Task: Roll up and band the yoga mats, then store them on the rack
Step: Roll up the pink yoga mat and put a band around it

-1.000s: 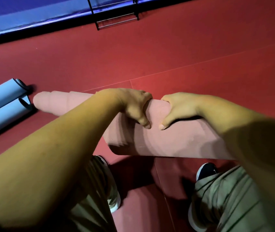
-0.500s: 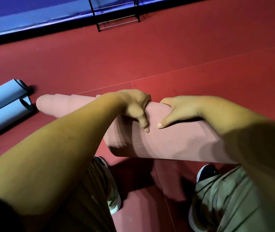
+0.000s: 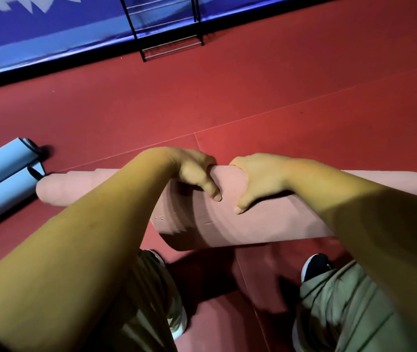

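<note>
A pink yoga mat, rolled unevenly so its left end telescopes out, lies across the red floor in front of my feet. My left hand grips the top of the roll near its middle, fingers curled over it. Close beside it, my right hand also clasps the roll, thumb pointing down the near side. Two light blue rolled mats lie side by side on the floor at the left, their ends close to the pink roll's left tip. No band is visible on the pink roll.
A black metal rack stands at the far edge of the floor against a blue padded wall. Red floor matting stretches between the roll and the rack. My shoes and trouser legs are just below the roll.
The view has tilted up, showing more of the rack and wall. Both hands stay on the pink roll, and it has shifted slightly towards the blue mats.
</note>
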